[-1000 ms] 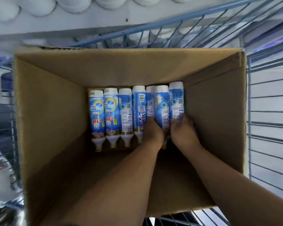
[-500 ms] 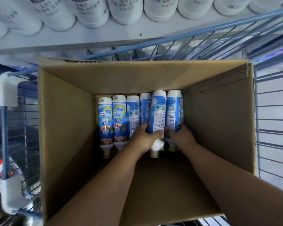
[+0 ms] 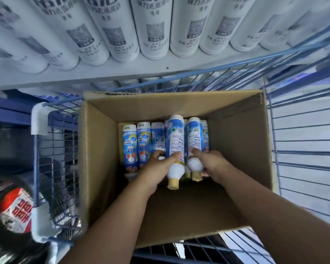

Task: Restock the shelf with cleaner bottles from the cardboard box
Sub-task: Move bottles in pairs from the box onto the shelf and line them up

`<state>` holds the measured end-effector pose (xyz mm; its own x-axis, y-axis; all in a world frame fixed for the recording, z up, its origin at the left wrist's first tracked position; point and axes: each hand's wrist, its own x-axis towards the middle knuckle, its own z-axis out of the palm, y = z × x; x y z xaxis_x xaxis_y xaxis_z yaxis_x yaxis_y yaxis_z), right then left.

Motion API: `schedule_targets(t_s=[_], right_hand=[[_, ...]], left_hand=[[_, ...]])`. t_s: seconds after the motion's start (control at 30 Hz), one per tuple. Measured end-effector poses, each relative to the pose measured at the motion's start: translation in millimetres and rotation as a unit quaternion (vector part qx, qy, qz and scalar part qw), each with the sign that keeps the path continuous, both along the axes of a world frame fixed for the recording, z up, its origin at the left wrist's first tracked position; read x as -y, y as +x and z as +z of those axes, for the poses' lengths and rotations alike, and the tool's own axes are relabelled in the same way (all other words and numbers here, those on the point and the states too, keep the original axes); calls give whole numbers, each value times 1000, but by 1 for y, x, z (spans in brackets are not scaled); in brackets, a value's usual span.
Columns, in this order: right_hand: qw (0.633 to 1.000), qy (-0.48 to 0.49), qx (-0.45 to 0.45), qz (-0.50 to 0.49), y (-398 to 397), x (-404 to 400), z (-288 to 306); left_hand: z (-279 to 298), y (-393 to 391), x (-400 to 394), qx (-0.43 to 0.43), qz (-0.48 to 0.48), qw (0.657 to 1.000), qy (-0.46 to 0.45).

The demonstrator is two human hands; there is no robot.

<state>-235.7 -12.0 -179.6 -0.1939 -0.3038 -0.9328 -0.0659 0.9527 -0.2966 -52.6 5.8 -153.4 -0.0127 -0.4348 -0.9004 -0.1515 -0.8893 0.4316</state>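
Observation:
An open cardboard box (image 3: pixel 97 149) sits in a blue wire cart. Several blue-and-white cleaner bottles (image 3: pixel 130 147) lie in a row at its far end, necks toward me. My left hand (image 3: pixel 156 168) grips one bottle (image 3: pixel 174 141) near its neck, lifted above the row. My right hand (image 3: pixel 208 162) grips the neighbouring bottle (image 3: pixel 194 138), also raised, with its thumb on the label. The white shelf (image 3: pixel 122 73) runs across above the box.
A row of white cylindrical bottles (image 3: pixel 154 29) stands on the shelf. The blue wire cart (image 3: pixel 303 130) surrounds the box. A dark bottle with a red label (image 3: pixel 17 210) lies at the lower left, outside the box.
Both hands have lifted their bottles higher out of the row. The view has tilted up, showing more of the shelf and its white bottles.

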Motion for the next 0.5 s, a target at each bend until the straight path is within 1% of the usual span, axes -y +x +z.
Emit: schedule_targets(t_s=[0.17, 0.27, 0.33, 0.5], right_hand=[[996, -20, 80, -41, 2, -7, 71], [991, -45, 119, -44, 5, -13, 115], [990, -64, 123, -38, 8, -19, 140], [984, -122, 130, -2, 19, -32, 204]], left_hand=[[58, 11, -5, 24, 18, 999, -25], [97, 20, -8, 30, 12, 998, -52], [121, 25, -9, 37, 5, 997, -69], [172, 38, -13, 22, 12, 994, -104]])
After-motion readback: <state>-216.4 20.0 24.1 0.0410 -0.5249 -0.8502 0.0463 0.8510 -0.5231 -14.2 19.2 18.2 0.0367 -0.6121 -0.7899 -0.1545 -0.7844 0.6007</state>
